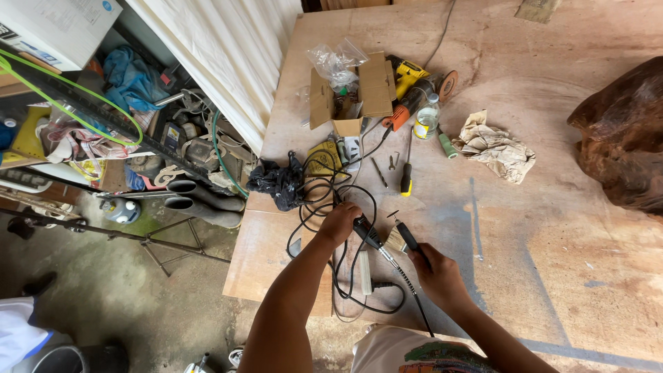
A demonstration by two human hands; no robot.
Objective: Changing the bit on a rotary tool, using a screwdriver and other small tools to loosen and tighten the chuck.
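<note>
Down on the desk [552, 228], the left hand [338, 224] grips a black rotary tool [367, 236], fingers wrapped tight. The right hand [436, 273] pinches its flexible shaft [409, 238]. Cables [324, 193] coil nearby.

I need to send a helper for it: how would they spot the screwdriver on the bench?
Start at the open cardboard box at the far side of the plywood bench. Just right of it stand an orange angle grinder and a small clear bottle. The screwdriver lies just below the bottle, pointing away from the person; its black-and-yellow handle sets it apart from the green-handled tool nearby.
</note>
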